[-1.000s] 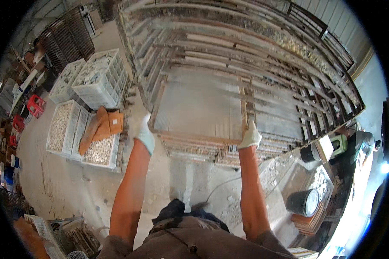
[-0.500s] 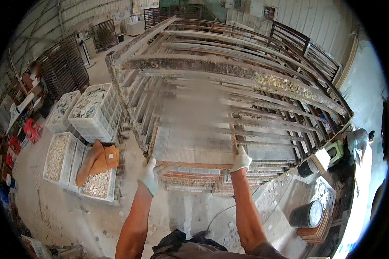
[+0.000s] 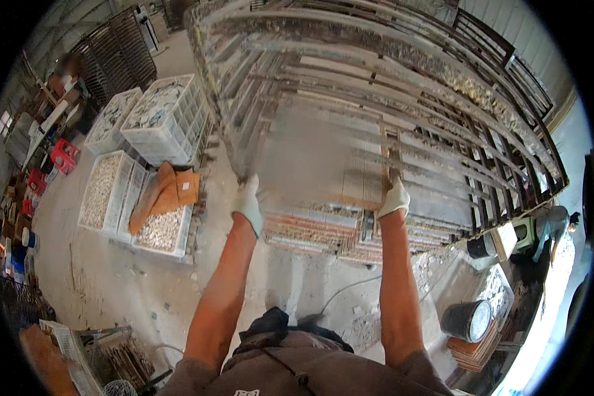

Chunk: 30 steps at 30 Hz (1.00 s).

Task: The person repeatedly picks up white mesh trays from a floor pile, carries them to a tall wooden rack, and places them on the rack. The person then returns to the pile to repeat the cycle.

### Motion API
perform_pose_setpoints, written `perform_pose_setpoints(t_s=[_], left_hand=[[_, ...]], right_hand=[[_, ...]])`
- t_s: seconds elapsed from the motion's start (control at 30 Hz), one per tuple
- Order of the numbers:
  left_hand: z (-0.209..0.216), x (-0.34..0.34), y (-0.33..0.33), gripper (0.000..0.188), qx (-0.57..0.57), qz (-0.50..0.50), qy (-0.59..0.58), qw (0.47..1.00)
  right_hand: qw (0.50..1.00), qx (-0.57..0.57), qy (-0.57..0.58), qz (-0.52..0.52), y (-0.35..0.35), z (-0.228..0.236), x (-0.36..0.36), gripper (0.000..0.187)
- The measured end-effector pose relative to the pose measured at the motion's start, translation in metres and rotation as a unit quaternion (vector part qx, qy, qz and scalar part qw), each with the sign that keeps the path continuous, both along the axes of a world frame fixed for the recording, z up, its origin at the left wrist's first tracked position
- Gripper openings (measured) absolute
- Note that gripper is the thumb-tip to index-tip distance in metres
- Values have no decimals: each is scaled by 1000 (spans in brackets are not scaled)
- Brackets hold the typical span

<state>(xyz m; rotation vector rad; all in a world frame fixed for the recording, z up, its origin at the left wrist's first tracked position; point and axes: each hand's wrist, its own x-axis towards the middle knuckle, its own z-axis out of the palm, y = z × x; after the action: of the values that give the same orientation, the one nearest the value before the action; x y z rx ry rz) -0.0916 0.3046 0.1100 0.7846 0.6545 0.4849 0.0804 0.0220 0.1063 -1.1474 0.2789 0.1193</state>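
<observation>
A flat board of grey tiles lies level in the slots of a tall, dirty metal rack. White gloves cover both hands. My left hand is closed at the board's near left corner, close to the rack's upright; its fingertips are partly hidden. At the near right corner, my right hand closes round the board's edge, thumb up. A blurred patch covers the board's middle left. Below it, more boards of tiles are stacked in layers inside the rack.
White plastic crates of tile pieces stand at left, with orange-brown sheeting on one. A black bucket sits at lower right beside stacked boards. A person is at far left, near a red stool.
My view has tipped downward, so the rack and crates sit higher in the picture. Both hands, still at the board's corners, appear farther up, and the board seems deeper in the rack.
</observation>
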Motion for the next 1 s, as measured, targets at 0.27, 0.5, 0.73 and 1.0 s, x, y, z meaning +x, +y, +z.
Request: perform_pose_setpoints(t_s=[0.27, 0.5, 0.73, 1.0], left_hand=[[33, -40, -20, 56, 11, -199, -45, 979], [48, -20, -31, 31, -36, -150, -36, 987], [44, -11, -27, 28, 0, -123, -5, 992], [41, 9, -20, 24, 2, -132, 7, 991]], right_hand=[[986, -59, -116, 109, -32, 4, -66, 37], [976, 127, -46, 172, 16, 35, -116, 38], [923, -258, -262, 112, 30, 41, -116, 25], [876, -340, -336, 65, 26, 29, -101, 28]])
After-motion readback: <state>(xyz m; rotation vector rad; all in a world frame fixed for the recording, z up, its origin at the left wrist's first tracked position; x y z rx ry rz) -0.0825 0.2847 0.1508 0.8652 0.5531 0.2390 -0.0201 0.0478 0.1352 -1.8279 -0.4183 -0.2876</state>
